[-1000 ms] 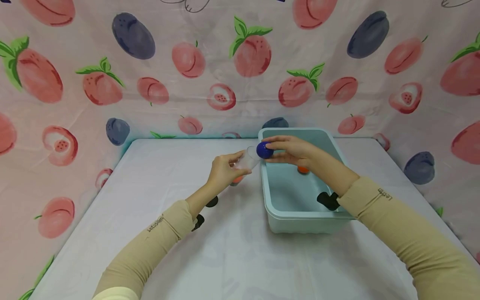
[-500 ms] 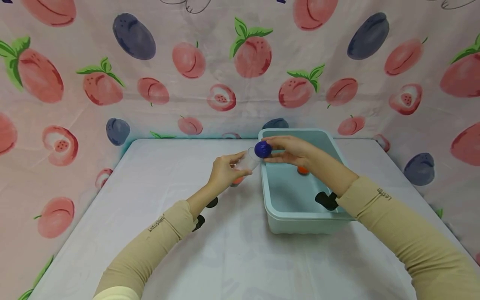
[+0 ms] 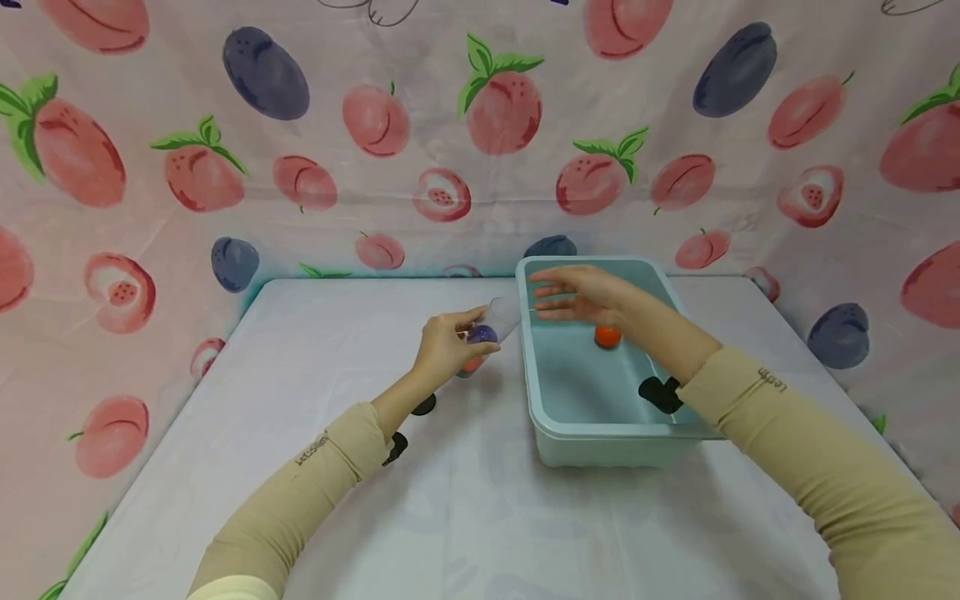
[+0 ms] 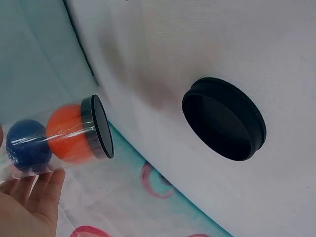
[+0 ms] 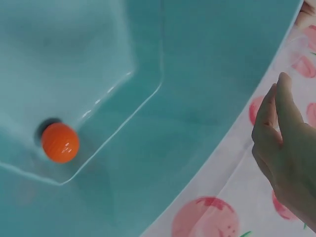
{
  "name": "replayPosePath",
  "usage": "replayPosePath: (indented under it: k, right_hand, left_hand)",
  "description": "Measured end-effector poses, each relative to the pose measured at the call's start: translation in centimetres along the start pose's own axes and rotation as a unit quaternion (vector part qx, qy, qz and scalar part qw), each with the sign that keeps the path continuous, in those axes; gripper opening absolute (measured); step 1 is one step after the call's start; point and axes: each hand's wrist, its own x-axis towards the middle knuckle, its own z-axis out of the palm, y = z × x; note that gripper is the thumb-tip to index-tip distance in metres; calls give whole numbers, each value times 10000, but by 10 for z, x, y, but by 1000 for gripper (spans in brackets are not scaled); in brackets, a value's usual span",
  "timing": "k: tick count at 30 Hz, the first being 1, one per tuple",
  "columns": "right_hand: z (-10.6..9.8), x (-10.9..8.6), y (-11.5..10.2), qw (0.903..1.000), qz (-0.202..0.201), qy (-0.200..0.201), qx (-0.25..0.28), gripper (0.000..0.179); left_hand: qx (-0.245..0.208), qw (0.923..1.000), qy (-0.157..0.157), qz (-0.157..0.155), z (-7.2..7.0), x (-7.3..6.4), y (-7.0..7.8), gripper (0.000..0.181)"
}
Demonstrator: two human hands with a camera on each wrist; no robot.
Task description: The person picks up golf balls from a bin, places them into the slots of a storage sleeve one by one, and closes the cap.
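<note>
Nearest me are my tan sleeves, rolled back at the cuffs, and just beyond the left one a loose black lid lies on the table with its hollow side showing. My left hand is clamped round a clear tube, thumb on one side and fingers on the other, tilting its upper end toward the tub. Inside, an orange ball sits against the black end cap, with a blue ball next to it; above that I see bare tube. My right hand holds nothing, its fingers straight and pointing at the tube's mouth, apart from it. I take the step in hand to be loading balls into the tube; the next move would call for that free hand to reach down for the second orange ball, on the floor of the pale blue tub, while the left keeps the tilt so nothing rolls out. The tub stands to my right on a white tablecloth, which is lightly creased. Behind the table hangs fabric printed with peaches, green leaves and dark blue fruit.
</note>
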Motion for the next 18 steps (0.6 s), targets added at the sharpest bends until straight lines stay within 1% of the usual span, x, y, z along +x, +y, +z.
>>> replayPosePath:
  k: [6, 12, 18]
  right_hand:
    - [-12, 5, 2, 9999, 66, 65, -52, 49]
    - [-24, 3, 0, 9998, 47, 122, -181, 51]
    - [-34, 4, -1, 9995, 166, 204, -192, 54]
  left_hand:
    - [-26, 10000, 49, 13, 0, 0, 0, 57]
    - [-70, 9999, 57, 63, 0, 1, -2, 56]
    - [-35, 9999, 100, 43, -2, 0, -3, 57]
